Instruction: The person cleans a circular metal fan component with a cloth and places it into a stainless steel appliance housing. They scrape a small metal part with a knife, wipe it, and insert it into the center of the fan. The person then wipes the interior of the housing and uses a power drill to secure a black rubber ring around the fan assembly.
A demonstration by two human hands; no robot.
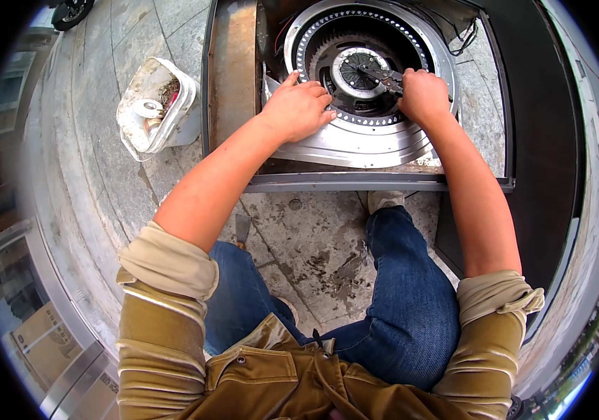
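Note:
A round silver metal assembly (355, 143) sits in an open metal housing (233, 42), with a dark perforated ring and a central hub (356, 75). My left hand (297, 107) rests on the left front of its rim, fingers apart. My right hand (422, 96) is wrapped round a dark tool (385, 78), apparently pliers, whose head reaches over the hub. The tool's tip is hard to make out against the hub.
A white bucket (131, 133) with scraps and small items stands left of the housing on the grey paving (117, 42). Dark wires (464, 38) hang at the housing's back right. A scraper-like blade (242, 227) lies by my left leg. A black panel (545, 140) borders the housing on the right.

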